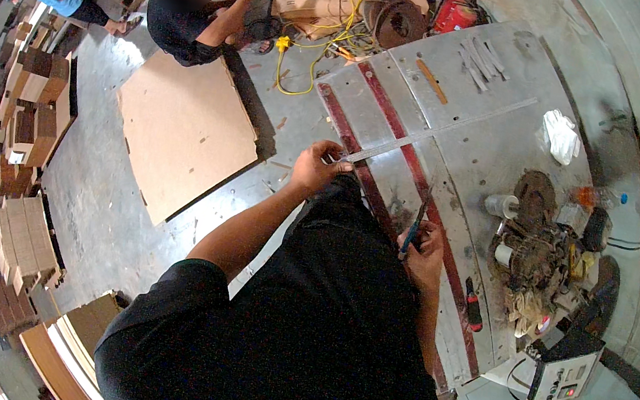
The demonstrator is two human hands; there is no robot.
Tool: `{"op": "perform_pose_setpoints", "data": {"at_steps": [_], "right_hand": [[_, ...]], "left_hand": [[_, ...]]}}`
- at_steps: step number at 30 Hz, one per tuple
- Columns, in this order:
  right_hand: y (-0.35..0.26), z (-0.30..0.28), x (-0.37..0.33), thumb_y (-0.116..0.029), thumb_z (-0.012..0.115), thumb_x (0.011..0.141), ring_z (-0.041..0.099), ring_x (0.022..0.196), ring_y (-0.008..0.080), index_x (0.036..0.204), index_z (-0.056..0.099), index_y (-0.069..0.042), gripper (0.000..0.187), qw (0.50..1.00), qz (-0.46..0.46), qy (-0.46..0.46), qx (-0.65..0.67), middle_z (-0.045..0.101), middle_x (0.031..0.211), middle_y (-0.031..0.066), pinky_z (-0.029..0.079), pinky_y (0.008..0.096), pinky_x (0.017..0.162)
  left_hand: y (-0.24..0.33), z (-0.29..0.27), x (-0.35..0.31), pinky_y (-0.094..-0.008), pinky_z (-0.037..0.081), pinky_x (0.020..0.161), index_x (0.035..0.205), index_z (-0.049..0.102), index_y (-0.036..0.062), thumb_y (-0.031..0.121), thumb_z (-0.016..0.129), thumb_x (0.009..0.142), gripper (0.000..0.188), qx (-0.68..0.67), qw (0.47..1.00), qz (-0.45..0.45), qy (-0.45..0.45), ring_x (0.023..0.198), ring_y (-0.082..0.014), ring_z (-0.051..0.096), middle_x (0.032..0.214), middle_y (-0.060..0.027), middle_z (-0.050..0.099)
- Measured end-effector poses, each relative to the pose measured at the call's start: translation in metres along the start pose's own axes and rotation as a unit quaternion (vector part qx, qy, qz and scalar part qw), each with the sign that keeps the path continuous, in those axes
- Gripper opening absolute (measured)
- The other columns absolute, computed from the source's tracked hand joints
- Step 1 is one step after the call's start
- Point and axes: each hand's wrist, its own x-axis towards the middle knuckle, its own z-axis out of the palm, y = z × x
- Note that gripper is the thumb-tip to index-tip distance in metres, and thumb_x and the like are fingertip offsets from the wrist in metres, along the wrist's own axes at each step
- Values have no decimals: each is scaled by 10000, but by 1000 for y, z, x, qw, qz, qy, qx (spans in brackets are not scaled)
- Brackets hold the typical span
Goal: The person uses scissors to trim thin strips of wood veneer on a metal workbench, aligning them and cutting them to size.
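My left hand (316, 169) pinches the near end of a long, thin grey metal strip (418, 138). The strip runs away to the upper right, flat across a metal-topped table (472, 161) and over two dark red bars (390, 102) set in it. Close to my body, my right hand (423, 258) is closed around a slim dark tool with a blue handle (409, 239); its thin end points away from me, and its exact kind is unclear. Beyond that hand lies a red and black handled tool (473, 306).
White gloves (560, 138), several short strips (484, 63) and an orange strip (431, 82) lie on the table. Cluttered brown rags (527, 266) fill its right side. A cardboard sheet (185, 128) covers floor at left; a person in black (185, 19) crouches behind it, near a yellow cord (296, 89).
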Motion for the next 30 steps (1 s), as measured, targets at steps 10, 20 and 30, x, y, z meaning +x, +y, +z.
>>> {"op": "perform_pose_setpoints", "data": {"at_steps": [10,20,30], "right_hand": [[0,2,-2,-97,769,827,581,756,106,1158,517,-32,421,997,-24,43,-66,621,888,26,456,259,653],[-10,3,-4,-29,778,811,623,936,168,1216,490,-59,498,996,47,32,-66,642,1022,75,513,288,776],[-7,1,-1,-99,803,808,604,871,143,1202,496,-49,502,998,-19,11,-61,620,966,54,505,274,751]], "left_hand": [[-13,-11,-4,-327,536,773,1099,678,23,262,848,765,444,-16,1000,8,-22,834,-159,673,885,-87,725],[-41,-25,-17,-378,534,712,917,639,-3,236,532,964,266,-33,999,-8,10,760,-269,702,802,-133,706],[-27,-10,-17,-412,538,717,1115,678,96,351,647,905,332,88,995,24,-31,769,-291,692,854,-122,718]]}}
